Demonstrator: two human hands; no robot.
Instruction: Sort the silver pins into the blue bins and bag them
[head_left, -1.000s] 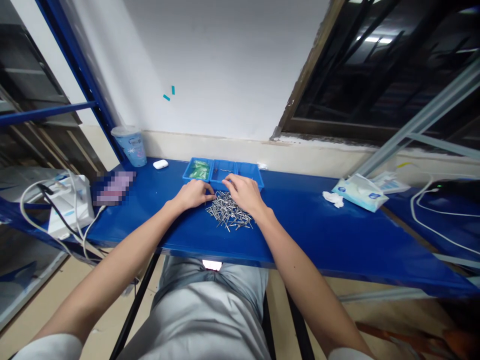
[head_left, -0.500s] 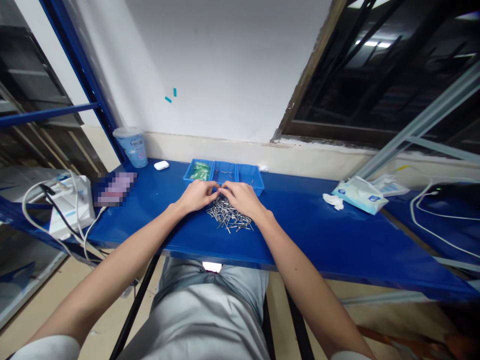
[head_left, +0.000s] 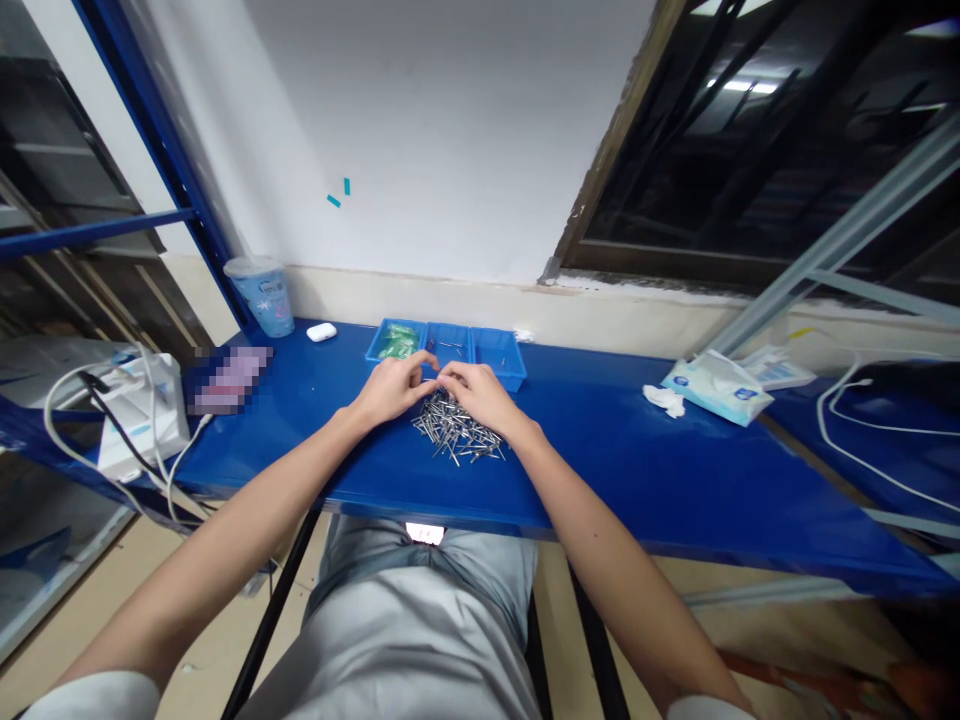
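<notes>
A pile of slim silvery metal pins [head_left: 459,432], which look like rivets, lies on the blue table in front of me. Just above its far edge my left hand [head_left: 394,388] has its index finger lifted away from the thumb, and the thumb tip reaches to the other hand's fingertips. My right hand [head_left: 480,393] is closed in a pinch over the pile; whatever its fingertips hold is too small to make out. Behind both hands stand small blue bins: the left bin [head_left: 372,351] holds green packets, the middle bin [head_left: 451,330] a few pins, the right bin [head_left: 498,347] a small piece.
On the left are a blue cup [head_left: 262,296], a white case [head_left: 322,332], a blurred phone-like object [head_left: 234,380] and a white power strip [head_left: 142,420] with cables. To the right lie a crumpled tissue [head_left: 664,400] and a tissue pack [head_left: 716,388]. A wall [head_left: 450,150] rises behind the table.
My left index finger has lifted and spread from the thumb. My right hand stays over the pile in nearly the same place. The view has shifted slightly.
</notes>
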